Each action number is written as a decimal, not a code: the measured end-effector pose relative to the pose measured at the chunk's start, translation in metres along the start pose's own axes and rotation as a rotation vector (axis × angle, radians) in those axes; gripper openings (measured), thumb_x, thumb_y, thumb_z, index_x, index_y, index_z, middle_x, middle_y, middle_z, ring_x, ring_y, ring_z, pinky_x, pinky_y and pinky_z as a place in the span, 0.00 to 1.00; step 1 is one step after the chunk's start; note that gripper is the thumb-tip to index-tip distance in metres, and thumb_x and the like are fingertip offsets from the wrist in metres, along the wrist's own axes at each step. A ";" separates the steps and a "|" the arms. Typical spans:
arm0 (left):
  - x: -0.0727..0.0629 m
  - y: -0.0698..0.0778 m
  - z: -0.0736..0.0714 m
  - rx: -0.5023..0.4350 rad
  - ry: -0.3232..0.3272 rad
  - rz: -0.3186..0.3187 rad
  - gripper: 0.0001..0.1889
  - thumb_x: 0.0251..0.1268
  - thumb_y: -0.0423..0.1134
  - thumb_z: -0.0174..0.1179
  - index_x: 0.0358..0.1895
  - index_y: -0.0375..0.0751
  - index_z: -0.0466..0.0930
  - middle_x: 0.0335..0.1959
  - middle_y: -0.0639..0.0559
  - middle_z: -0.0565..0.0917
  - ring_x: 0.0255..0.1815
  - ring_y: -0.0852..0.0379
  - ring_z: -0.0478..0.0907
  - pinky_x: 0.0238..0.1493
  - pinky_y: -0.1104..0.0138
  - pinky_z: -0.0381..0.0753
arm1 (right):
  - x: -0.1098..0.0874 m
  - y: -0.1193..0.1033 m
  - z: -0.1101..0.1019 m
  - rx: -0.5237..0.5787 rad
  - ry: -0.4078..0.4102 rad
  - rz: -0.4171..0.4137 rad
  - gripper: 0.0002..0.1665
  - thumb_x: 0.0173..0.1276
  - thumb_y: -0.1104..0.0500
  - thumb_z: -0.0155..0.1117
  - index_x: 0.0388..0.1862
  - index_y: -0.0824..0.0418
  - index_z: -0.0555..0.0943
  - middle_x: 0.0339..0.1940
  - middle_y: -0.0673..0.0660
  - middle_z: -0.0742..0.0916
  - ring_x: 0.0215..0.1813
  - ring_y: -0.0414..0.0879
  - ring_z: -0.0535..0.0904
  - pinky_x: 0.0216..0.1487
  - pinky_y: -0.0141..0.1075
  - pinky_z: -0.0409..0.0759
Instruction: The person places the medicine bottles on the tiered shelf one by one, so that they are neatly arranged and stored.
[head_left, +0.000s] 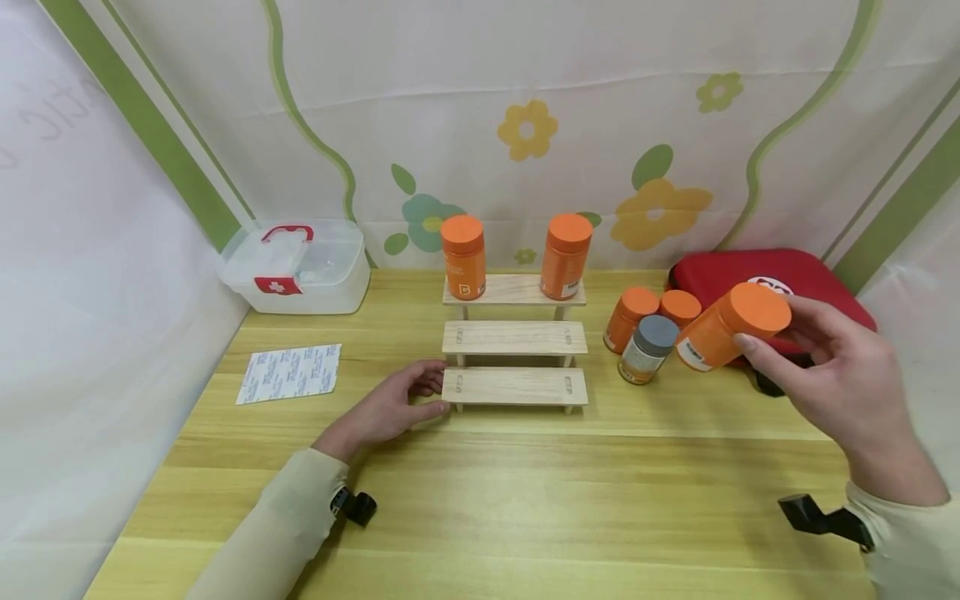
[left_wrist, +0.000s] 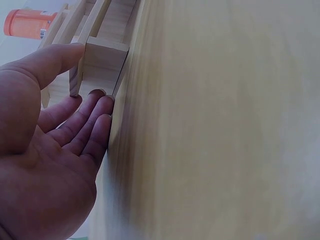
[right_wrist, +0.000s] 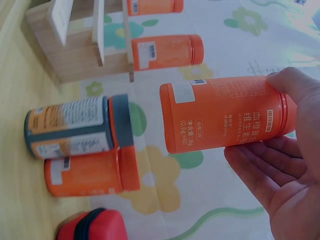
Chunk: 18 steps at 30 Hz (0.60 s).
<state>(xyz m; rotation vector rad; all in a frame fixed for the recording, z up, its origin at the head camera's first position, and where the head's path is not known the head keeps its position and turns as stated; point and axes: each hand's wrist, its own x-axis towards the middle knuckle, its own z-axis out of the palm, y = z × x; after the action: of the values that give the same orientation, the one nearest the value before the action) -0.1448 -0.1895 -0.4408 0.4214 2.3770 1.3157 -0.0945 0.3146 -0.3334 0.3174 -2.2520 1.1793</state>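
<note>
My right hand [head_left: 855,375] grips an orange supplement bottle [head_left: 727,329] near its lid, holding it tilted above the tabletop. In the right wrist view its printed label faces the camera. A three-step wooden stand [head_left: 514,386] stands mid-table. My left hand [head_left: 390,410] holds its lowest step by the left end, thumb at the front corner and index fingertip at the back edge. On the top step are two orange bottles, one at the left [head_left: 465,258] and another at the right [head_left: 566,258]. A grey-lidded bottle [head_left: 647,350] stands beside two more orange bottles [head_left: 630,318] on the table.
A red zip case [head_left: 750,271] lies at the back right, partly behind my right hand. The clear first-aid box [head_left: 322,287] with a red handle sits at the back left. In front of it lies a blister pack [head_left: 291,373]. A patterned cloth surrounds the table.
</note>
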 end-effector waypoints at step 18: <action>-0.002 0.002 0.000 -0.016 -0.002 0.019 0.37 0.76 0.44 0.69 0.81 0.37 0.65 0.65 0.44 0.82 0.69 0.44 0.78 0.79 0.45 0.74 | 0.019 -0.025 0.045 0.163 -0.063 -0.128 0.36 0.52 0.86 0.76 0.63 0.78 0.81 0.56 0.45 0.89 0.55 0.35 0.87 0.57 0.19 0.84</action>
<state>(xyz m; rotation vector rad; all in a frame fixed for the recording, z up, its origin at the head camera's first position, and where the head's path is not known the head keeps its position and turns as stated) -0.1432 -0.1891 -0.4391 0.4416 2.3647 1.3406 -0.1154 0.2645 -0.3259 0.5619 -2.1574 1.3024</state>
